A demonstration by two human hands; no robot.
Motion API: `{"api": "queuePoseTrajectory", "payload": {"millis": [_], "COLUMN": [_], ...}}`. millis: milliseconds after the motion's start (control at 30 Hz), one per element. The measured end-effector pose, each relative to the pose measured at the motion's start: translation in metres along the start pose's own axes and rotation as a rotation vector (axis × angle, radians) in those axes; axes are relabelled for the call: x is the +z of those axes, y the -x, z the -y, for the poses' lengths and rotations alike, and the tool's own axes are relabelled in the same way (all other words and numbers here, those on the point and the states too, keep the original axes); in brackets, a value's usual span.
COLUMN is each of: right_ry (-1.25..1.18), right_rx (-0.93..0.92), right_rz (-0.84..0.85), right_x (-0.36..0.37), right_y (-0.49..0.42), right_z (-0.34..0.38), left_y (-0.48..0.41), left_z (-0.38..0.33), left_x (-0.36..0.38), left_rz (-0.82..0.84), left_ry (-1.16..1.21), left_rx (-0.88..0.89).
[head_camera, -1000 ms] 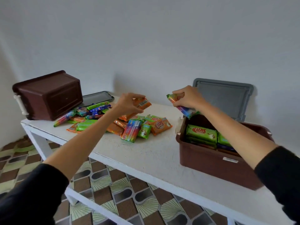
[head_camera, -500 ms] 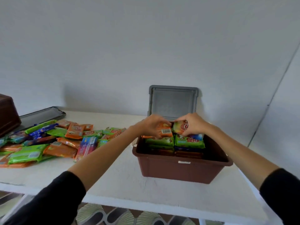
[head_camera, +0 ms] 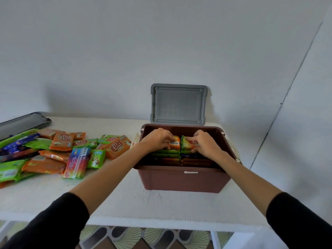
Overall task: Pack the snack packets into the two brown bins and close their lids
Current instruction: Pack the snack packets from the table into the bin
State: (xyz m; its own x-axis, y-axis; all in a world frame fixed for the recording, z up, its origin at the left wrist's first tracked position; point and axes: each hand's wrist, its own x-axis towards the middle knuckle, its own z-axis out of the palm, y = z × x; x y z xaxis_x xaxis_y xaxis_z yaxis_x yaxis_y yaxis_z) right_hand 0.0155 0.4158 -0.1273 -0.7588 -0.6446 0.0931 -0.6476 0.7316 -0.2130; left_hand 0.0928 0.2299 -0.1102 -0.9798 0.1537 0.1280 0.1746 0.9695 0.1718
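A brown bin [head_camera: 183, 178] stands open on the white table [head_camera: 115, 200], its grey lid [head_camera: 178, 104] propped against the wall behind it. Stacks of snack packets fill the bin. My left hand [head_camera: 158, 140] grips an orange packet [head_camera: 175, 142] on top of the left stack. Fingers curled, my right hand [head_camera: 204, 143] holds a green and orange packet [head_camera: 187, 145] on the right stack. A loose pile of orange, green and blue snack packets [head_camera: 59, 151] lies on the table to the left.
A dark lid [head_camera: 23, 124] lies flat at the back left of the table. The wall runs close behind the bin. Patterned floor tiles [head_camera: 143, 238] show under the table's front edge.
Both hands carried their packets from the pile side over to the bin and lowered them onto the stacks inside. My view turned right, so the second brown bin left the frame.
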Motion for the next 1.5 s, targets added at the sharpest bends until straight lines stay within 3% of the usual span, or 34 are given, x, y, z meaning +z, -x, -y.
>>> {"api": "queuePoseTrajectory", "payload": {"millis": [167, 467, 600, 767, 1100, 1233, 1367, 1500], "right_ry": [-0.038, -0.006, -0.136, -0.215, -0.279, -0.314, -0.298, -0.001], "right_rx": [0.042, 0.047, 0.074, -0.033, -0.405, -0.512, -0.638, -0.796], "right_rz": [-0.078, -0.019, 0.024, -0.065, -0.023, 0.037, 0.14, 0.377], "right_x": [0.007, -0.003, -0.018, -0.04, -0.047, -0.025, -0.003, 0.025], "right_y": [0.003, 0.009, 0.003, -0.018, -0.062, -0.091, -0.123, -0.159], "right_z": [0.001, 0.007, 0.013, 0.034, 0.112, 0.149, 0.19, 0.223], "left_y": [0.0, -0.008, -0.005, 0.007, 0.078, 0.112, 0.139, 0.162], "left_z": [-0.008, -0.016, -0.019, -0.007, 0.071, 0.103, 0.136, 0.166], "left_x": [0.007, 0.01, -0.004, -0.042, -0.065, -0.052, -0.035, -0.028], "left_rz": [-0.047, -0.046, -0.077, -0.34, -0.426, -0.349, -0.148, 0.129], "left_ry": [-0.062, -0.09, 0.105, 0.278, 0.212, 0.175, 0.146, 0.197], "left_rx": [0.021, -0.012, -0.043, -0.162, -0.627, -0.835, -1.008, -1.13]}}
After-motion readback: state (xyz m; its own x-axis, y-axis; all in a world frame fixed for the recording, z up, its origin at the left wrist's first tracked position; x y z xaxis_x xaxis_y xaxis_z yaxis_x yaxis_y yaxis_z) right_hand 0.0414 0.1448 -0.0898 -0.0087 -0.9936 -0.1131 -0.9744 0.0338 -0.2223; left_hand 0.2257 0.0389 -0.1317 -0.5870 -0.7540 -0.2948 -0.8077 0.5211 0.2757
